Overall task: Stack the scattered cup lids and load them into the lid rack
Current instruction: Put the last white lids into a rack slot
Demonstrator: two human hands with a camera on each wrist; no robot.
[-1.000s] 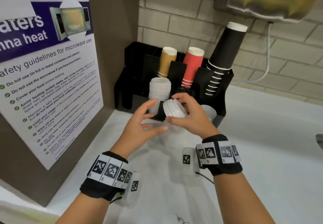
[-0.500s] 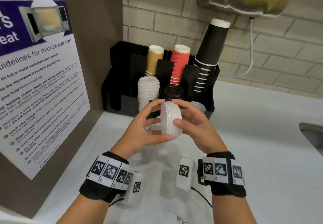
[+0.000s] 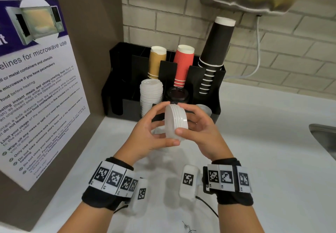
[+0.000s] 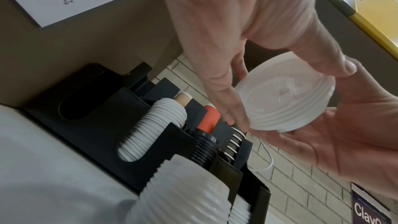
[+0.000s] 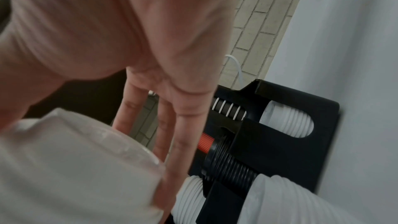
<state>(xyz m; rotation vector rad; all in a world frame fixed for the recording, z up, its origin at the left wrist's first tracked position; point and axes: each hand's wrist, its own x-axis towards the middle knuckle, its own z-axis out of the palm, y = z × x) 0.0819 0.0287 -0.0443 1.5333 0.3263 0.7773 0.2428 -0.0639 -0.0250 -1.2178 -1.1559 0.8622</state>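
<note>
A short stack of translucent white lids (image 3: 176, 121) (image 4: 286, 98) (image 5: 75, 168) is held on edge above the counter. My left hand (image 3: 164, 123) grips its left side, thumb below and fingers (image 4: 226, 91) over the top. From the right, my right hand (image 3: 184, 119) grips it the same way, fingers (image 5: 172, 125) spread behind the stack. Just behind stands the black lid rack (image 3: 116, 79) (image 4: 96, 108) (image 5: 280, 142), with white lids (image 3: 151, 96) and black lids (image 3: 177, 95) in its front slots. A taller translucent lid stack (image 4: 183, 193) stands below my hands, mostly hidden in the head view.
Tan (image 3: 157, 61), red (image 3: 183, 63) and black (image 3: 216, 45) paper cup stacks lean in the rack's back slots. A brown panel with a microwave poster (image 3: 36, 90) walls the left. A sink edge (image 3: 323, 136) lies right. White counter (image 3: 263, 160) spreads to the right.
A second ago my right hand held the lids alone, with the left hand open beside them. Both hands now grip the stack, which is turned on edge.
</note>
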